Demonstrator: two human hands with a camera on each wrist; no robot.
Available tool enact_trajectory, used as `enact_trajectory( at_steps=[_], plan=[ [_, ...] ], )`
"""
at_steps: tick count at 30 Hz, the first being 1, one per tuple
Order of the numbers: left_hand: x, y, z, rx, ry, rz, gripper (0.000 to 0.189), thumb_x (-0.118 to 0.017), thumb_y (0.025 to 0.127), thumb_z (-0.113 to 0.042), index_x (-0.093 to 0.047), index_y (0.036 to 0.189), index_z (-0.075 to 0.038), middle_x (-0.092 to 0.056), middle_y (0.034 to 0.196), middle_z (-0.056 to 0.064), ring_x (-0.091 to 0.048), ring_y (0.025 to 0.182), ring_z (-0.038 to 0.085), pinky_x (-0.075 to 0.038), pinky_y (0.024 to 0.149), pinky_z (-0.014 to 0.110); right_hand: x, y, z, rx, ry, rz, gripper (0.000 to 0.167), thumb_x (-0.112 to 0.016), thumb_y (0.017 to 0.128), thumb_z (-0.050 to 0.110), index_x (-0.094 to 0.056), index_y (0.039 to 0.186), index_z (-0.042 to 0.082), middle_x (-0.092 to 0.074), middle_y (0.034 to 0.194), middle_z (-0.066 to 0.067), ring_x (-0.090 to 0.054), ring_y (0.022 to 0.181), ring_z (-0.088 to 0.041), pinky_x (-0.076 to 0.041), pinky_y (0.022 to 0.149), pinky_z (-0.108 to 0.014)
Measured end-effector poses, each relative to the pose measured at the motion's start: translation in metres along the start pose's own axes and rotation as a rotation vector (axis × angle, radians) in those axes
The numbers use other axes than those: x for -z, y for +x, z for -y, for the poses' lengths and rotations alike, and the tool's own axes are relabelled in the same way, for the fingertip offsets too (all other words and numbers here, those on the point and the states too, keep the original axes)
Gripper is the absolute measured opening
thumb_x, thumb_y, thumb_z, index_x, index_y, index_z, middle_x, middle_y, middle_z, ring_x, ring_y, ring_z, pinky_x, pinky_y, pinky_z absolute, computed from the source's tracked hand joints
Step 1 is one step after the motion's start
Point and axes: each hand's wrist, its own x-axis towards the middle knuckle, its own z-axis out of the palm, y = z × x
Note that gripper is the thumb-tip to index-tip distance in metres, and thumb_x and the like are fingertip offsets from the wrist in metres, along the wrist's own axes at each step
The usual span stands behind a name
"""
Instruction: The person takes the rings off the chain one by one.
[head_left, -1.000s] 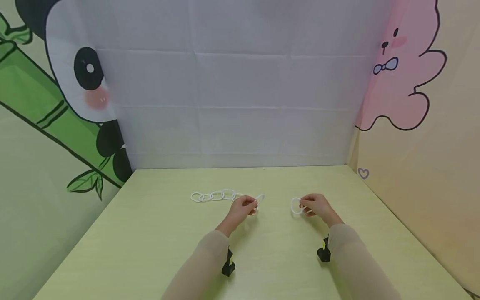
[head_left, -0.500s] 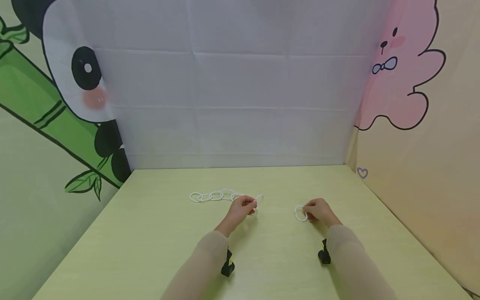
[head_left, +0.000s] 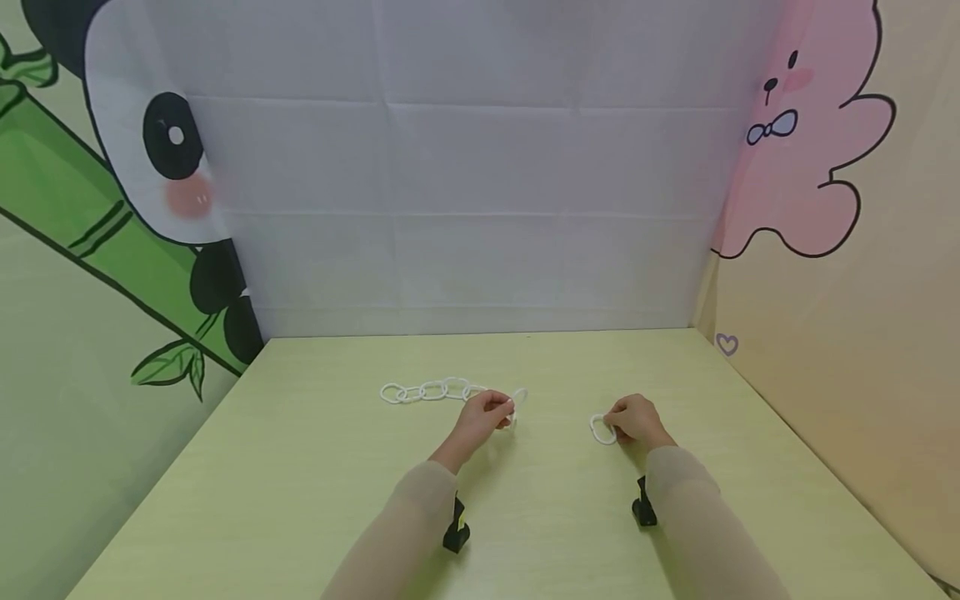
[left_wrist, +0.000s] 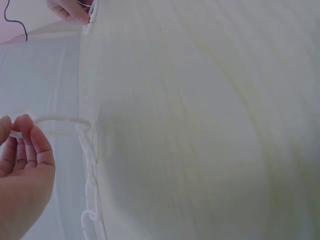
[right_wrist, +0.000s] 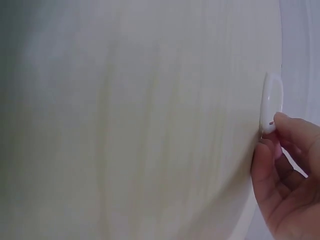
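Note:
A white chain of plastic links [head_left: 433,391] lies on the table, left of centre. Its right end is raised in my left hand [head_left: 486,410], which pinches the end link [left_wrist: 62,119] between thumb and fingertips. Below that link, the chain [left_wrist: 90,155] hangs down in the left wrist view. Further right, my right hand [head_left: 639,419] pinches a separate white link [head_left: 597,428] by its edge, low over the table. In the right wrist view, a small dark slit shows in this link [right_wrist: 265,102] by the thumb. Fingers hide part of both held links.
The pale yellow table [head_left: 555,517] spreads around both hands. A white cloth [head_left: 480,217] stands behind its far edge. Side walls carry a panda picture [head_left: 135,167] and a pink animal picture [head_left: 810,183]. A black wrist camera [head_left: 456,533] hangs under each sleeve.
My right hand has moved slightly down and nearer to me with its link, mostly in the first half second. The left hand and the chain stay in place.

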Motion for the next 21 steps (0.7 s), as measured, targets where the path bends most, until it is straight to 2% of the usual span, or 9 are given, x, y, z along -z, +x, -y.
enact_trajectory(
  at_steps=[5, 8, 15, 21],
  plan=[
    [0.000, 0.000, 0.000, -0.003, 0.000, -0.010, 0.019, -0.057, 0.092, -0.010, -0.058, 0.099, 0.007, -0.061, 0.084, 0.010, -0.057, 0.069, 0.011, -0.052, 0.070, 0.029, 0.000, -0.001, 0.001, 0.020, -0.033, -0.017, 0.009, -0.066, 0.082, 0.005, -0.067, 0.079, -0.003, -0.057, 0.060, -0.005, -0.051, 0.046, -0.012, -0.048, 0.045, -0.024],
    [0.000, 0.000, 0.001, -0.002, -0.001, -0.012, 0.019, -0.058, 0.092, -0.010, -0.058, 0.099, 0.007, -0.061, 0.083, 0.009, -0.057, 0.070, 0.012, -0.052, 0.071, 0.030, 0.000, -0.001, 0.000, 0.027, -0.041, -0.024, 0.009, -0.067, 0.082, 0.005, -0.067, 0.078, -0.003, -0.057, 0.059, -0.005, -0.050, 0.046, -0.012, -0.047, 0.045, -0.024],
    [0.000, -0.002, -0.001, -0.002, -0.028, 0.003, 0.020, -0.058, 0.092, -0.010, -0.058, 0.100, 0.008, -0.061, 0.088, 0.016, -0.057, 0.071, 0.013, -0.052, 0.076, 0.040, 0.000, -0.003, 0.000, 0.026, -0.033, -0.031, 0.009, -0.067, 0.081, 0.004, -0.066, 0.075, -0.002, -0.057, 0.059, -0.005, -0.050, 0.046, -0.012, -0.046, 0.044, -0.023],
    [0.000, -0.016, -0.022, -0.014, -0.011, 0.014, 0.019, -0.054, 0.093, -0.005, -0.056, 0.100, 0.012, -0.059, 0.092, 0.025, -0.058, 0.073, 0.019, -0.051, 0.077, 0.042, 0.000, -0.002, -0.001, 0.025, -0.046, -0.027, 0.010, -0.068, 0.080, 0.004, -0.064, 0.072, -0.001, -0.056, 0.057, -0.004, -0.049, 0.045, -0.012, -0.045, 0.044, -0.023]
  ],
)
